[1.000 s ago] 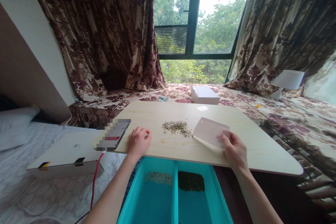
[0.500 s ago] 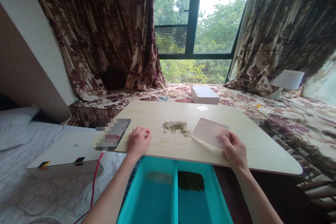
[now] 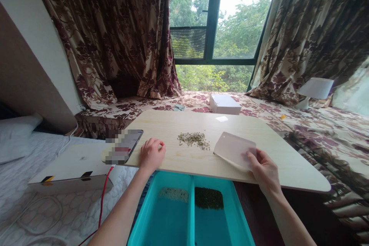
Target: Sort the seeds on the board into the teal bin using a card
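Bean pile (image 3: pixel 193 140): in the head view, small greenish-brown beans lie loosely scattered about the middle of the desk (image 3: pixel 163 121), between the two hands.
Right hand (image 3: pixel 264 168): closed in a pinch, thumb over the near right edge of a translucent plastic sheet (image 3: pixel 234 147).
Plastic sheet: tilted, just right of the pile and apart from it; a dark speck shows at its left corner, too small to name.
Left hand (image 3: pixel 152 154): loosely curled, resting near the desk's front edge; nothing shows in its grip, though the palm is hidden.
Turquoise bin (image 3: pixel 191 215): below the front edge, with pale grains (image 3: pixel 173 194) in its left compartment and dark green beans (image 3: pixel 209 198) in its right.
Spill risk: a hard or quick sweep of the flexible sheet could scatter beans, perhaps over the front edge into the wrong compartment.
Phone (image 3: pixel 133 143): near the left hand; a snag on its red cable (image 3: pixel 104 196) could drag it off.
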`<action>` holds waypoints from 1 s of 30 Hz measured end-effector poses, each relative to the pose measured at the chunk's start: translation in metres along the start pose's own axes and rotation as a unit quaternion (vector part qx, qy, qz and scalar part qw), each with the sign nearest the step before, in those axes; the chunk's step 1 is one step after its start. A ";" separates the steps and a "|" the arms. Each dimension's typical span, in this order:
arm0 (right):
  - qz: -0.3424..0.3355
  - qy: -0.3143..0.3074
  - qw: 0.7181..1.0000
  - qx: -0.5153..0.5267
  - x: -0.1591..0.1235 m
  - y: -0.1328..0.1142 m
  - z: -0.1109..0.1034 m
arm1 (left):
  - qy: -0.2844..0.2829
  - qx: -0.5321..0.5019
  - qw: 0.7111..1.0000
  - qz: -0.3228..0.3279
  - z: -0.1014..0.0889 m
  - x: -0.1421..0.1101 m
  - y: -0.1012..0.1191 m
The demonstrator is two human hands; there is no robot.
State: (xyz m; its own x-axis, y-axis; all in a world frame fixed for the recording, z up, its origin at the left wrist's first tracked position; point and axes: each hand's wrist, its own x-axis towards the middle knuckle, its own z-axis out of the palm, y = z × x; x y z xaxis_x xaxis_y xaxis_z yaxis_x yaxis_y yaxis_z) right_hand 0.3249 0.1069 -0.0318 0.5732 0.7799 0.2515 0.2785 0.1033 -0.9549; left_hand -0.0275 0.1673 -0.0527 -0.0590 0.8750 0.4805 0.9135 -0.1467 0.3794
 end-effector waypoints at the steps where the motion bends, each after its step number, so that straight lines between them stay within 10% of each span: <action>1: 0.000 -0.003 1.000 0.003 0.000 -0.001 0.000 | -0.001 0.000 1.000 0.000 0.000 0.000 0.000; 22: 0.051 -0.165 0.984 0.037 -0.006 -0.016 -0.007 | 0.002 0.002 1.000 -0.003 0.000 0.000 0.002; 30: 0.027 -0.023 0.998 0.056 0.011 -0.006 0.010 | -0.004 0.000 1.000 -0.005 -0.001 0.000 0.002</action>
State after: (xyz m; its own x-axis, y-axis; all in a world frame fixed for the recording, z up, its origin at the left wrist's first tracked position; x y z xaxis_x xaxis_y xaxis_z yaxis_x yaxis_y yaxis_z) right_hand 0.3223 0.1209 -0.0252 0.5475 0.8138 0.1948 0.1586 0.1277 -0.9790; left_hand -0.0264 0.1667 -0.0514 -0.0650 0.8797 0.4710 0.9128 -0.1383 0.3843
